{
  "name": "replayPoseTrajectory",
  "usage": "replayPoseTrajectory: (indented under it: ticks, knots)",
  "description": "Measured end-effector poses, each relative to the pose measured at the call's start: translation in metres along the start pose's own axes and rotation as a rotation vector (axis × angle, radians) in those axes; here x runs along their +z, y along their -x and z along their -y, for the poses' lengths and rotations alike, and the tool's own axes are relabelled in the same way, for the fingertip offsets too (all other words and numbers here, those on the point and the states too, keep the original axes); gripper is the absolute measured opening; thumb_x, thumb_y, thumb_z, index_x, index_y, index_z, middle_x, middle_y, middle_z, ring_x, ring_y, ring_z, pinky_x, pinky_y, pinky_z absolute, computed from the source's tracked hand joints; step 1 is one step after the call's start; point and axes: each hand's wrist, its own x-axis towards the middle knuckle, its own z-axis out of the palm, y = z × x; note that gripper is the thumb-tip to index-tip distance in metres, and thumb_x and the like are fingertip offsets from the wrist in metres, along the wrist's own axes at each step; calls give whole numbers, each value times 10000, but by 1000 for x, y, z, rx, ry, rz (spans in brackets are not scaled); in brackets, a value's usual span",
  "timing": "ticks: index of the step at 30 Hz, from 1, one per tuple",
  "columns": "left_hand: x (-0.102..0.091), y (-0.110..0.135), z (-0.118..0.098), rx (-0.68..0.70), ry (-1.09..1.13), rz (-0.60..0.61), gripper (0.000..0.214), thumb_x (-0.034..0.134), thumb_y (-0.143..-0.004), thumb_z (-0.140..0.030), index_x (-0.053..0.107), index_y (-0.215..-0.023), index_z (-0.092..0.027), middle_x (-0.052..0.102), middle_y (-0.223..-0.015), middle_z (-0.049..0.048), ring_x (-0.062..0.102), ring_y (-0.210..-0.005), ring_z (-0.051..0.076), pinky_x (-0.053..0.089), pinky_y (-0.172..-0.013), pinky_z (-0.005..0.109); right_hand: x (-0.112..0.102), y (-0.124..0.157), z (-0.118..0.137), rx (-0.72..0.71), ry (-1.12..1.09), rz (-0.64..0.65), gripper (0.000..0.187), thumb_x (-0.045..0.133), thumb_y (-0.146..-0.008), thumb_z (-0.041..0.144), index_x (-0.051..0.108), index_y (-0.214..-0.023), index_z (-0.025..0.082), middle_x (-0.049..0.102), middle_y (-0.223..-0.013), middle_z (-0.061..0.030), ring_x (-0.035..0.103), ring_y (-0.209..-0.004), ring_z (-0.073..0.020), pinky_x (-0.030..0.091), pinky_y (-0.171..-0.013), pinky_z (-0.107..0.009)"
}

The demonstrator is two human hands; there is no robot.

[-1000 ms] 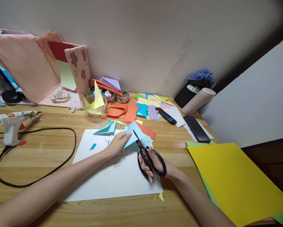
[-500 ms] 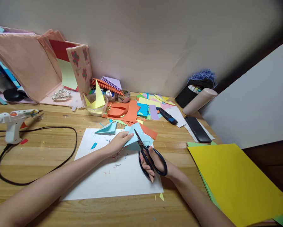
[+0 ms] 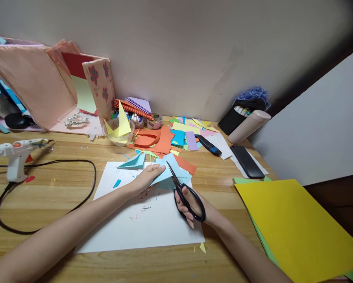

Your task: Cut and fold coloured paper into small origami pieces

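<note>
A light blue sheet of paper (image 3: pixel 163 175) is pinched in my left hand (image 3: pixel 149 177), thumb on top. My right hand (image 3: pixel 189 204) has its fingers through the handles of black-handled scissors (image 3: pixel 180 190), whose blades point up and left and lie at the blue paper. Below both hands is a white sheet (image 3: pixel 129 228) with marker strokes on it. A folded light blue piece (image 3: pixel 133 161) rests at its back edge, and a small blue scrap (image 3: pixel 117 183) lies left of my left hand.
On the left lies a white glue gun (image 3: pixel 17 159) with a looping black cord (image 3: pixel 95 177). Behind are a clear bowl (image 3: pixel 120 137) of yellow paper, orange paper (image 3: pixel 164 139) and coloured scraps. Right are a cutter (image 3: pixel 208 145), a phone (image 3: pixel 246 162) and yellow sheets (image 3: pixel 294 224).
The scissor handles have come closer together in my right hand. My left hand keeps its hold on the blue paper, almost in place.
</note>
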Motion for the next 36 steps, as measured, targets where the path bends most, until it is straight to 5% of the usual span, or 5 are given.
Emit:
replayPoseTrajectory:
  ticks: [7,15,36]
  knots:
    - [3,-1,4,-48,-34,-115,384,419,-796,-542,454,-682,-176,402,-542,-46,371,-436,98,287,-379,206,4,1,1,35,32,7,619,375,-658,778,422,-759,169,356,-454,99,308,-284,-14,405,-265,-157]
    - [1,-1,7,101,-225,-103,403,370,-828,-519,453,-657,-163,420,-625,-26,389,-623,131,338,-615,244,7,-3,-2,29,-59,43,685,316,-606,829,427,-739,167,381,-450,92,329,-288,-18,430,-287,-182]
    - [2,-2,10,91,-169,-123,397,360,-834,-521,381,-633,-179,365,-638,-26,336,-628,131,305,-620,235,8,-10,-12,34,-91,-22,642,457,-563,803,387,-716,183,378,-413,103,314,-245,-19,365,-241,-151]
